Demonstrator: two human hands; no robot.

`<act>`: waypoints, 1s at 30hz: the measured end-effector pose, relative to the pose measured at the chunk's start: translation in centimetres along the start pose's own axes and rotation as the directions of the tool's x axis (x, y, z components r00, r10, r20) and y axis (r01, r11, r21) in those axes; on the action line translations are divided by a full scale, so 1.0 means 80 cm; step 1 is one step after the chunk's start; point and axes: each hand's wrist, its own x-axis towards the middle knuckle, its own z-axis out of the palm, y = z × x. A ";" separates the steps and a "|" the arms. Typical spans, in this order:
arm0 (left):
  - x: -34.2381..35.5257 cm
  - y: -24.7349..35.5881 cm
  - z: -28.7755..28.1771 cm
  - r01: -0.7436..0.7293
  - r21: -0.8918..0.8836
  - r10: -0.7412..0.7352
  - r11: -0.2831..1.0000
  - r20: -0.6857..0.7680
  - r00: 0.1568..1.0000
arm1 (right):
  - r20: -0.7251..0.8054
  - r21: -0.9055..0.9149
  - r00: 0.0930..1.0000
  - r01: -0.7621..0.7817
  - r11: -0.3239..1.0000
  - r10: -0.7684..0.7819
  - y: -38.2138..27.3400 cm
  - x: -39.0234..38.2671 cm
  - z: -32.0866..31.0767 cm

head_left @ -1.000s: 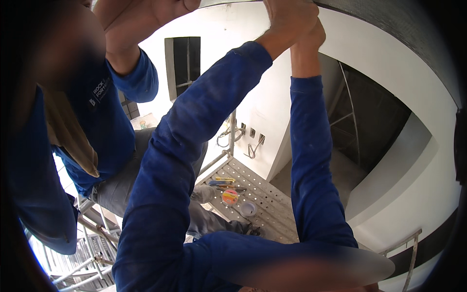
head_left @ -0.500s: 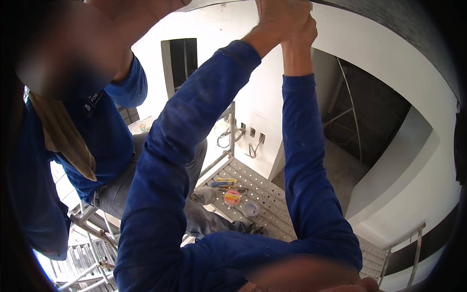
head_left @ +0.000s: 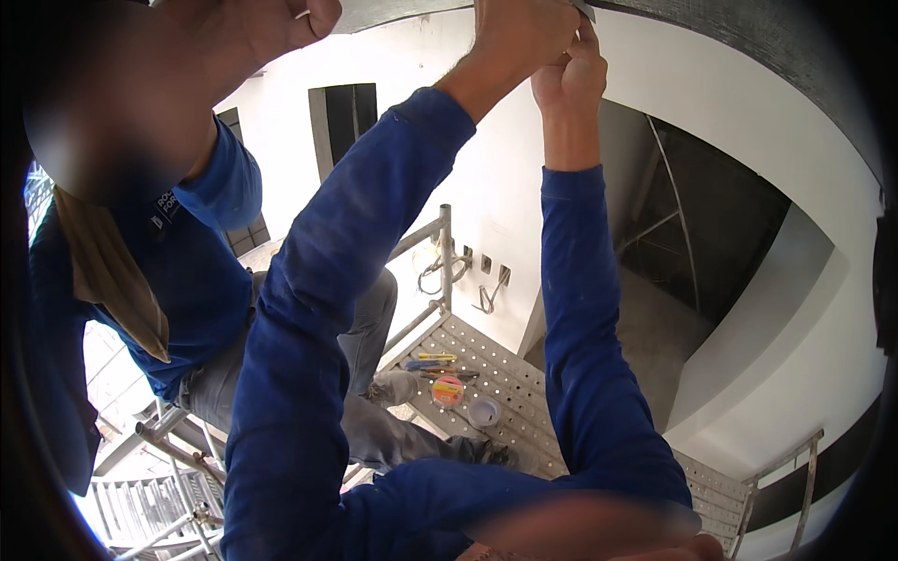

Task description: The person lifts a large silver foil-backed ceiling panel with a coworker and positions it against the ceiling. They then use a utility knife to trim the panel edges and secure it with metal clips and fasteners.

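Both my arms are raised in blue sleeves toward the grey overhead surface (head_left: 730, 47) at the top of the view. My left hand (head_left: 524, 37) is closed just under it, its fingertips partly cut off by the upper edge. Just below and to the right, my right hand (head_left: 572, 82) is closed too, its upper fingers meeting the left hand's fingers. A small flat grey piece (head_left: 586, 10) shows at the fingertips. Its kind and the rest of it are hidden.
At left, a co-worker in blue with a brown cloth (head_left: 117, 280) raises a hand (head_left: 281, 28). On the perforated metal platform (head_left: 514, 383) lie a yellow-handled tool (head_left: 437, 356), an orange-and-pink disc (head_left: 447, 390) and a whitish round container (head_left: 484, 411). Scaffold rails (head_left: 445, 257) and loose cables (head_left: 486, 297) stand beyond.
My left hand has moved slightly left and my right hand slightly down, so more of the right fingers shows. The co-worker has shifted left.
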 end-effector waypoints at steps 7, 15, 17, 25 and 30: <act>0.000 0.004 -0.002 -0.038 -0.090 0.040 0.995 0.011 0.999 | -0.155 -0.278 0.988 -0.018 0.960 -0.027 -0.003 0.005 -0.001; 0.004 -0.013 0.002 -0.125 0.000 0.125 0.992 -0.036 0.991 | -0.104 -0.223 0.993 -0.070 0.972 0.048 -0.003 0.002 -0.008; 0.005 -0.013 0.002 -0.127 0.023 0.128 0.992 -0.057 0.990 | -0.103 -0.174 0.993 -0.076 0.982 0.059 -0.003 0.001 -0.006; 0.003 -0.006 0.000 -0.105 -0.120 0.099 0.987 -0.056 0.993 | -0.132 -0.181 0.991 -0.014 0.983 -0.010 -0.004 -0.004 -0.004; 0.008 -0.014 0.003 -0.157 0.053 0.160 0.986 -0.065 0.985 | -0.077 -0.228 0.997 -0.026 0.973 0.008 -0.014 -0.004 0.004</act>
